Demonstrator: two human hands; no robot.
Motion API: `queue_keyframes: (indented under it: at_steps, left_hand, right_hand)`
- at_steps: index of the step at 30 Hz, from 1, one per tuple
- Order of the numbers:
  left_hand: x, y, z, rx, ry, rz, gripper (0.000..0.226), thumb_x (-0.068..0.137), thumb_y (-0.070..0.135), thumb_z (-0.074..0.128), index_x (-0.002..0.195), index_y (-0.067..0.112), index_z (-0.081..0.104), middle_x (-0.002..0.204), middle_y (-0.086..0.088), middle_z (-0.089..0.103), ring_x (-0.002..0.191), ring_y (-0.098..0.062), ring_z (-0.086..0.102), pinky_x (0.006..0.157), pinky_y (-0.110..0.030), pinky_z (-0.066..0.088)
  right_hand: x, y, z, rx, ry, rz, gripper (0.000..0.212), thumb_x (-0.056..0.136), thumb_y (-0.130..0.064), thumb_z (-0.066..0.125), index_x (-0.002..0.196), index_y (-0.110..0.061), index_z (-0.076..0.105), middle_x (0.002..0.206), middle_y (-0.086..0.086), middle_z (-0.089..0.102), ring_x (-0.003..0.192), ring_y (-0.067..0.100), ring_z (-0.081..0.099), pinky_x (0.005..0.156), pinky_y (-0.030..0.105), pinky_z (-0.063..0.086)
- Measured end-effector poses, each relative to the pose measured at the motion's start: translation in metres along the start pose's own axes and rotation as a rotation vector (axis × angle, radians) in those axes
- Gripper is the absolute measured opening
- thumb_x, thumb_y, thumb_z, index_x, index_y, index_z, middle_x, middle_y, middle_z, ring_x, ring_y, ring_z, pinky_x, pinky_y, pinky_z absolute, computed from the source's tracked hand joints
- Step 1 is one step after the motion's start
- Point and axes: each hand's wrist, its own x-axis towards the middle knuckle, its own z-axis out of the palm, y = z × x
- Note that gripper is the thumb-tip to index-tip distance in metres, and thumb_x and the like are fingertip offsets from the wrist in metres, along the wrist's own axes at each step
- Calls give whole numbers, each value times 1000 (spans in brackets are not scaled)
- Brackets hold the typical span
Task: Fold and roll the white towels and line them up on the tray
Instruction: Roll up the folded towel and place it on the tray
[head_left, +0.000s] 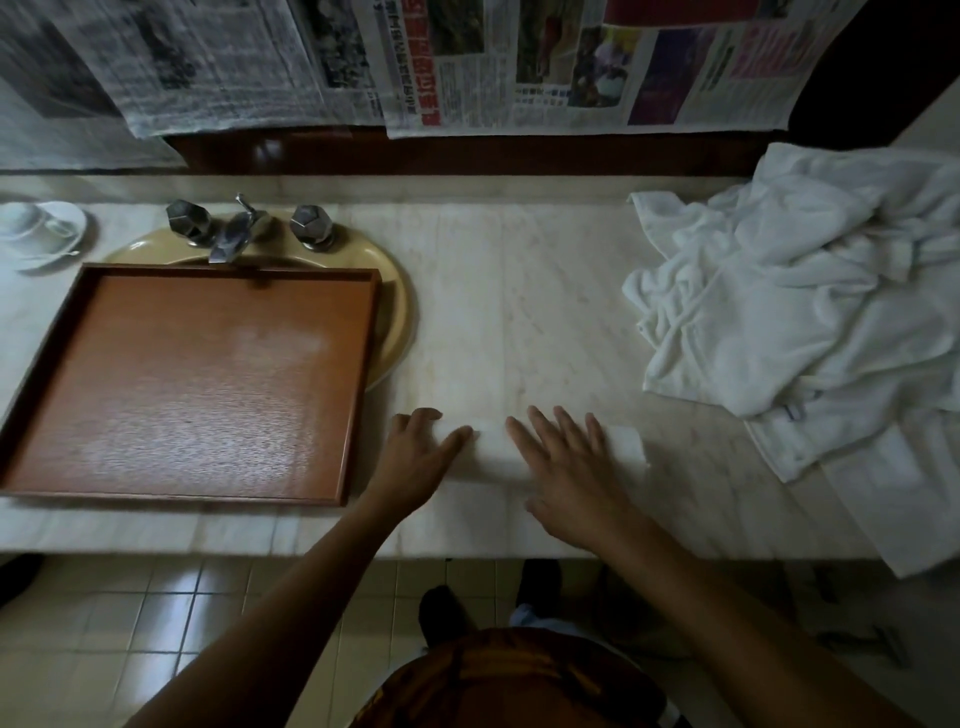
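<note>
A rolled white towel (496, 451) lies across the marble counter near its front edge. My left hand (418, 457) curls over the roll's left end. My right hand (566, 467) lies flat on top of its right half, fingers spread; the roll's right end (626, 447) sticks out past it. A brown wooden tray (171, 374) with nothing in it sits to the left, over the sink. A heap of loose white towels (810, 312) is at the right.
The tray rests on a beige sink (397, 306) with a metal faucet and two knobs (236, 228) behind it. A white cup and saucer (39, 231) stand at far left. Newspapers (467, 62) hang on the back wall. The counter's front edge (260, 545) drops to tiled floor.
</note>
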Motion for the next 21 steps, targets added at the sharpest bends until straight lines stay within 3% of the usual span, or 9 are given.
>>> queue_keyframes:
  at_steps: [3, 5, 7, 9, 13, 15, 18, 21]
  left_hand:
    - [-8, -7, 3, -58, 34, -95, 80, 91, 73, 55, 148, 18, 41, 142, -15, 51, 112, -25, 60, 84, -36, 49]
    - [-9, -13, 4, -224, 9, -212, 86, 87, 77, 57, 148, 20, 37, 133, -16, 58, 106, -28, 67, 82, -40, 57]
    - [-6, -13, 1, -415, -43, -315, 90, 83, 77, 64, 147, 21, 36, 128, -18, 59, 96, -31, 73, 77, -41, 64]
    - [0, -12, -3, -560, -105, -354, 95, 76, 79, 71, 142, 16, 44, 125, -22, 60, 94, -34, 75, 76, -44, 65]
    - [-1, -3, -2, -770, -132, -266, 69, 86, 62, 74, 131, 12, 59, 131, -17, 57, 116, -35, 64, 90, -51, 62]
    - [-4, 3, 3, -851, -135, -264, 69, 82, 60, 79, 132, 16, 61, 134, -14, 57, 121, -34, 60, 91, -52, 61]
    - [-8, 23, 4, -880, -118, -273, 55, 86, 52, 78, 129, 22, 63, 130, -9, 59, 120, -32, 61, 90, -56, 60]
    - [-8, 41, -3, -862, -53, -198, 44, 87, 45, 78, 118, 16, 68, 124, -12, 64, 117, -33, 62, 89, -55, 61]
  right_hand:
    - [17, 8, -3, -38, -28, 7, 108, 85, -30, 74, 162, -31, -3, 171, 8, 11, 156, 38, 11, 124, 59, 4]
    - [27, 13, -7, -68, -58, -11, 107, 82, -28, 75, 160, -31, 2, 163, 10, 27, 147, 37, 28, 121, 57, 20]
    - [34, 17, -11, -97, -55, -41, 103, 79, -32, 78, 157, -31, 10, 145, 7, 46, 125, 31, 48, 105, 51, 37]
    - [38, 21, -15, -77, -48, -61, 99, 77, -35, 80, 152, -33, 16, 133, 4, 53, 112, 28, 54, 94, 48, 41]
    - [31, 31, -21, 38, -79, -62, 92, 81, -39, 76, 153, -37, 19, 136, -1, 51, 117, 26, 53, 97, 47, 41]
    - [22, 32, -23, 76, -58, -64, 92, 81, -40, 75, 155, -37, 20, 138, -2, 52, 117, 25, 54, 97, 45, 41]
    - [12, 32, -30, 86, -12, -91, 92, 81, -39, 74, 156, -36, 21, 141, -3, 53, 119, 23, 54, 98, 44, 42]
    - [8, 35, -43, 109, 41, -114, 94, 81, -40, 73, 157, -37, 18, 142, -5, 51, 119, 23, 53, 99, 44, 43]
